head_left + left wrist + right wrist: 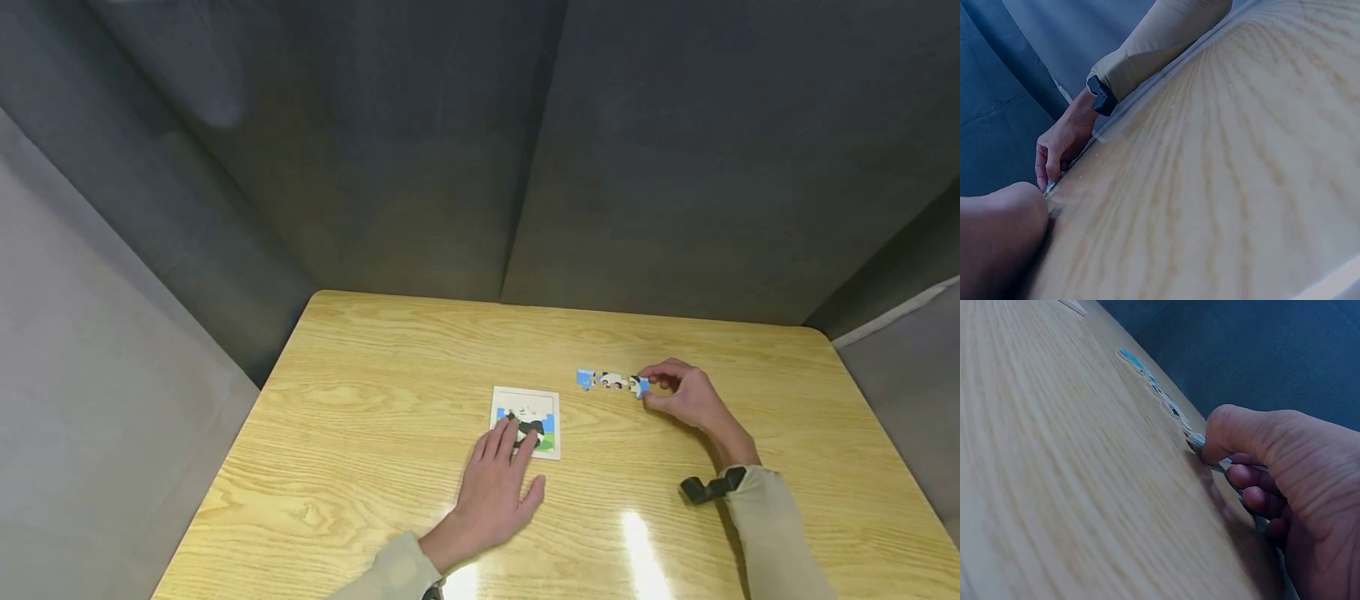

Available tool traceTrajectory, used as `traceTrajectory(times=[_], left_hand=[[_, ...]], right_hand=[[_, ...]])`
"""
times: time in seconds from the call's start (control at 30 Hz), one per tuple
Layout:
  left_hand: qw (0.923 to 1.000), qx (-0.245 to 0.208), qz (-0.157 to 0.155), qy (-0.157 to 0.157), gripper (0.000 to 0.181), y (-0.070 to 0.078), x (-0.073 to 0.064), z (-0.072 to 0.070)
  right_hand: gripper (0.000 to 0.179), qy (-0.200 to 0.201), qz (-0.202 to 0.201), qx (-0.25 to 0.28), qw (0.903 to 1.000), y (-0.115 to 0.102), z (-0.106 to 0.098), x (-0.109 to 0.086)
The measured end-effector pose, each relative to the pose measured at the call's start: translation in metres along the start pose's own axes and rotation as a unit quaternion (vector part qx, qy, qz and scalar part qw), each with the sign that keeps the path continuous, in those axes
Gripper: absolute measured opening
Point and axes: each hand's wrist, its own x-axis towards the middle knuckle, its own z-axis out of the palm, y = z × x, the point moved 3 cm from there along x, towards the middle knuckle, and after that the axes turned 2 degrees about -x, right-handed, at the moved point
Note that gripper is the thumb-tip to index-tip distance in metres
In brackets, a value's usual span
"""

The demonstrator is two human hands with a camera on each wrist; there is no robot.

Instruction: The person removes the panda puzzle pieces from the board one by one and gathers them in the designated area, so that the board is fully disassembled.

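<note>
My left hand [491, 492] lies with extended fingers over the lower part of a white-framed panda puzzle board [525, 391]. Blue, green and black-and-white pieces show inside the frame, partly covered by the fingers. To the board's right, three loose jigsaw pieces lie in a row: a blue piece [585, 378], a black-and-white middle piece [611, 380] and a blue-and-white end piece [638, 386]. Thumb and fingers of my right hand [693, 398] pinch that end piece at its right edge. In the right wrist view the row [1154, 387] runs away from the thumb.
The pieces and board are on a light wood-grain table [360, 467]. Dark grey curtains [375, 167] hang behind its far edge, with lighter panels at both sides. A black wrist device [712, 486] sits at the right cuff. Bright reflections mark the near tabletop.
</note>
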Motion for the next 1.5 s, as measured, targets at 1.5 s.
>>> traceTrajectory(times=[1.5], left_hand=[[0.9995, -0.018, -0.022, -0.017, 0.063, -0.004, 0.004, -0.004]], right_hand=[[0.024, -0.038, -0.136, 0.023, 0.9897, -0.132, 0.066, -0.001]])
